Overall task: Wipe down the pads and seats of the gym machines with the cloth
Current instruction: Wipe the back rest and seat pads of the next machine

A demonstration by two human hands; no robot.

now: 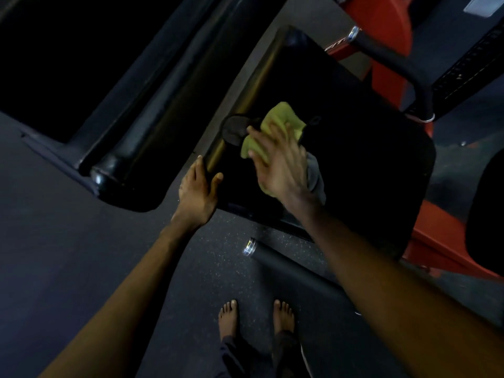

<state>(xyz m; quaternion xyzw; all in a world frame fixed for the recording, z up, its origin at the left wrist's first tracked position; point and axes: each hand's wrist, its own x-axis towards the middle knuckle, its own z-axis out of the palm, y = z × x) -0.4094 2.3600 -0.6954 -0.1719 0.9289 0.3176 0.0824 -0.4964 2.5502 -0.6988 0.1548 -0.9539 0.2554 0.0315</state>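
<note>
Pressing flat on the cloth (pixel 282 118), the right hand (pixel 281 170) has its grip apart, fingers spread and straight, and it shows blurred. The cloth is yellow-green, with a grey part showing at the wrist side of the hand. It lies bunched on the left half of the surface (pixel 368 159), a wide black pad with rounded corners and a glossy left edge. Just left of the cloth a dull round patch (pixel 234 129) sits on that edge; what it is cannot be told. The left hand (pixel 197 192) has its grip clamped on the surface's near-left corner, thumb on top and fingers down the side.

Left of the surface, with a strip of floor (pixel 81 241) between them, runs a long pad (pixel 169 99), also black, with a shiny, rounded near end. A red frame (pixel 387 28) shows beyond the surface and again at its right side. A black bar (pixel 294 271) with a chrome cap (pixel 249 246) juts out below the near edge, above the floor. A second bar (pixel 395 58), capped the same way, curves past the far right corner, and a dark perforated panel (pixel 469 64) stands beside it.

The room is dim. The floor is dark rubber flecked with pale specks. Two bare feet (pixel 228 317) stand on it at the bottom centre, with dark trouser hems above them.
</note>
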